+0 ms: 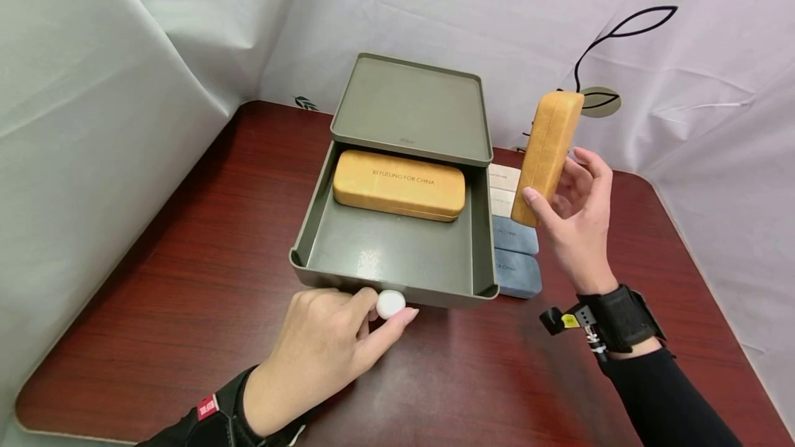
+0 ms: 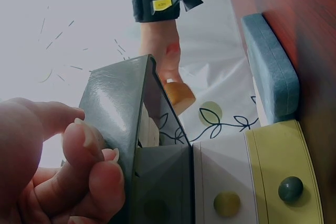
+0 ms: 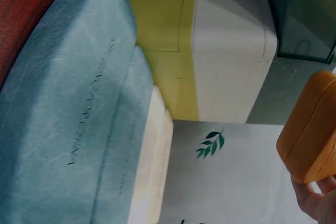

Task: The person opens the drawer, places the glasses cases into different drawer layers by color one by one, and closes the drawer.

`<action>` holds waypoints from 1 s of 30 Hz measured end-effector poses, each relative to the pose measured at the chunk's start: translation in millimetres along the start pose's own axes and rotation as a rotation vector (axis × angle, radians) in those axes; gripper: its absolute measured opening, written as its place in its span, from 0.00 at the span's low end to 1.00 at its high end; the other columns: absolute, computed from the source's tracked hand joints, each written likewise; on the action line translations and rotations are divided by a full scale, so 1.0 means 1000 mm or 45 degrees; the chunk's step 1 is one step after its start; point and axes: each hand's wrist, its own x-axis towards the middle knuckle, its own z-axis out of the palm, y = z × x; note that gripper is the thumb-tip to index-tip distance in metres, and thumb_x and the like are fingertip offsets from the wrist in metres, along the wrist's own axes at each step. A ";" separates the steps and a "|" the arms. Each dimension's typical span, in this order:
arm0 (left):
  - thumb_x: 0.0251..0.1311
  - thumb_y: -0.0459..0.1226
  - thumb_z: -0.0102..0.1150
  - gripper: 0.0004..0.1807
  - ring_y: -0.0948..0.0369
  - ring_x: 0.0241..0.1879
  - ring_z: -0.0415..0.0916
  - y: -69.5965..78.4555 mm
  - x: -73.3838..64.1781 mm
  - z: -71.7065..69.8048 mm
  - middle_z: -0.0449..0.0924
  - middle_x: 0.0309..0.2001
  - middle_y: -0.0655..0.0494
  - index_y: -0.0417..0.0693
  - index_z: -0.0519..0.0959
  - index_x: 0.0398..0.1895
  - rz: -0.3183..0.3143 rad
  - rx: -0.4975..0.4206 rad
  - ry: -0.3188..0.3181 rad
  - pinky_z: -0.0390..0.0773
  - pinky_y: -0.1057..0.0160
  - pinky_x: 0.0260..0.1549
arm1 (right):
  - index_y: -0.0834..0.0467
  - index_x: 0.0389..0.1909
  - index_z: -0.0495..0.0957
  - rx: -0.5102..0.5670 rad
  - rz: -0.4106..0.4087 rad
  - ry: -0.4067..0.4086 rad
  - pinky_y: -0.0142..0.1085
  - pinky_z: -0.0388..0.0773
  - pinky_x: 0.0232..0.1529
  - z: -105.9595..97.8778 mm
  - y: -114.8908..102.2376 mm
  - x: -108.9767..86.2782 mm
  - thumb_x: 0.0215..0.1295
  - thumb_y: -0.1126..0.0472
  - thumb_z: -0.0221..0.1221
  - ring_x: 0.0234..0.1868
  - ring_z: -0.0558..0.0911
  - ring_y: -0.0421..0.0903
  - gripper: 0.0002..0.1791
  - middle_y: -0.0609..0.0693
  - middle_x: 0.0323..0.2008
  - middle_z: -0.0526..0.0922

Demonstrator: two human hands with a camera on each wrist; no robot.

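Observation:
My right hand (image 1: 586,226) grips a yellow glasses case (image 1: 546,150), held upright in the air to the right of the open drawer (image 1: 391,247). In the right wrist view the fingers (image 3: 310,200) hold its lower end. Inside the grey-green drawer, a second yellow glasses case (image 1: 397,185) lies across the back, lettered "REFUELING FOR CHINA". At the drawer's front, my left hand (image 1: 326,333) pinches the white round knob (image 1: 390,304) between thumb and fingers. The left wrist view shows those curled fingers (image 2: 84,145) against the drawer front; the knob is hidden there.
Right of the drawer unit, two blue glasses cases (image 1: 517,273) and two cream ones (image 1: 502,176) lie in a row. Under the open drawer are a white drawer (image 2: 223,166) and a yellow drawer (image 2: 283,156) with round knobs. White patterned cloth (image 1: 497,12) hangs behind the table.

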 end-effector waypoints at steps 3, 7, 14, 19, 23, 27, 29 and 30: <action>0.67 0.55 0.50 0.28 0.72 0.07 0.50 0.000 0.000 0.000 0.56 0.07 0.68 0.54 0.62 0.10 0.001 -0.001 0.000 0.46 0.76 0.11 | 0.55 0.67 0.58 0.116 -0.036 0.005 0.28 0.75 0.47 0.002 -0.006 0.000 0.53 0.75 0.64 0.51 0.78 0.47 0.41 0.55 0.57 0.75; 0.67 0.55 0.50 0.28 0.71 0.08 0.50 0.000 0.000 0.000 0.56 0.07 0.68 0.54 0.62 0.11 -0.003 -0.004 -0.004 0.46 0.75 0.11 | 0.57 0.66 0.60 0.209 -0.083 0.016 0.30 0.76 0.46 0.004 -0.013 0.000 0.52 0.76 0.63 0.50 0.78 0.48 0.40 0.58 0.57 0.76; 0.67 0.55 0.50 0.28 0.71 0.08 0.49 0.000 0.000 0.000 0.55 0.07 0.68 0.54 0.62 0.11 -0.005 -0.012 -0.001 0.46 0.75 0.11 | 0.60 0.65 0.59 0.279 -0.108 0.012 0.30 0.76 0.48 0.006 -0.023 0.000 0.53 0.76 0.62 0.49 0.78 0.49 0.38 0.58 0.56 0.76; 0.67 0.55 0.49 0.28 0.72 0.08 0.48 -0.001 0.000 0.000 0.55 0.07 0.68 0.54 0.61 0.11 -0.005 -0.017 -0.003 0.45 0.75 0.12 | 0.60 0.65 0.60 0.298 -0.138 0.000 0.31 0.76 0.47 0.007 -0.031 0.001 0.53 0.76 0.62 0.48 0.78 0.49 0.37 0.59 0.54 0.77; 0.67 0.55 0.49 0.28 0.72 0.08 0.49 -0.001 -0.001 0.000 0.55 0.07 0.68 0.54 0.61 0.11 -0.004 -0.022 -0.007 0.45 0.75 0.12 | 0.62 0.64 0.60 0.312 -0.167 -0.006 0.32 0.77 0.47 0.008 -0.040 0.002 0.51 0.76 0.61 0.47 0.79 0.50 0.37 0.60 0.53 0.77; 0.67 0.55 0.50 0.28 0.72 0.08 0.48 -0.001 -0.001 0.000 0.55 0.07 0.68 0.54 0.61 0.11 -0.003 -0.023 -0.008 0.44 0.76 0.12 | 0.63 0.63 0.61 0.341 -0.194 -0.001 0.33 0.77 0.47 0.010 -0.050 0.004 0.50 0.77 0.61 0.47 0.80 0.52 0.36 0.61 0.52 0.77; 0.67 0.55 0.50 0.28 0.72 0.08 0.48 -0.001 -0.001 0.000 0.55 0.07 0.68 0.54 0.61 0.10 -0.005 -0.023 -0.011 0.44 0.76 0.12 | 0.63 0.62 0.61 0.348 -0.201 0.000 0.34 0.78 0.47 0.011 -0.053 0.004 0.49 0.77 0.61 0.46 0.80 0.52 0.36 0.62 0.52 0.77; 0.67 0.55 0.50 0.28 0.72 0.08 0.48 -0.001 -0.001 0.000 0.55 0.07 0.68 0.54 0.61 0.10 -0.008 -0.023 -0.013 0.44 0.76 0.12 | 0.63 0.62 0.61 0.349 -0.204 -0.003 0.34 0.78 0.47 0.011 -0.055 0.005 0.49 0.78 0.61 0.46 0.80 0.53 0.36 0.62 0.52 0.77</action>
